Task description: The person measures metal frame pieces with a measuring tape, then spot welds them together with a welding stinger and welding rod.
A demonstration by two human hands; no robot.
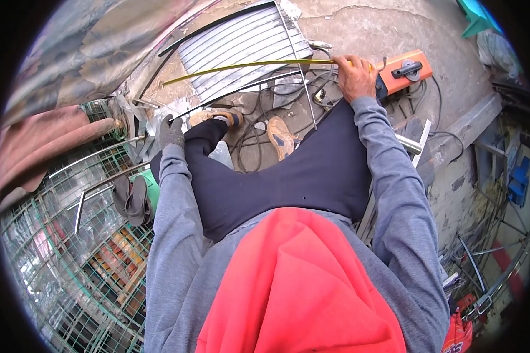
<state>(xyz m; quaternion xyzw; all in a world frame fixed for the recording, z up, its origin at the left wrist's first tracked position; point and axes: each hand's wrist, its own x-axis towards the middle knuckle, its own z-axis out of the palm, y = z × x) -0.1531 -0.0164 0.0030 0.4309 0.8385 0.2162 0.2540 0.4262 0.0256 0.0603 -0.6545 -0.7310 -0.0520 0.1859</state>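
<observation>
My right hand (357, 76) is bare and closed around a tape measure, mostly hidden by the fingers. Its yellow blade (247, 63) stretches out to the left over a ribbed metal sheet (218, 53). On the left, my left hand (171, 134), in a dark grey glove, is closed at the near end of a thin dark metal frame (235, 93). The frame reaches up and across the ribbed sheet. Just right of my right hand stands an orange machine (401, 73) with a black handle.
Cables (253, 138) lie tangled on the floor between my shoes. Green wire mesh (70, 235) with metal bars and grey sandals (132, 200) is at the left. Metal scraps and a blue object (518, 181) are at the right. A brown cloth (53, 144) hangs over the mesh.
</observation>
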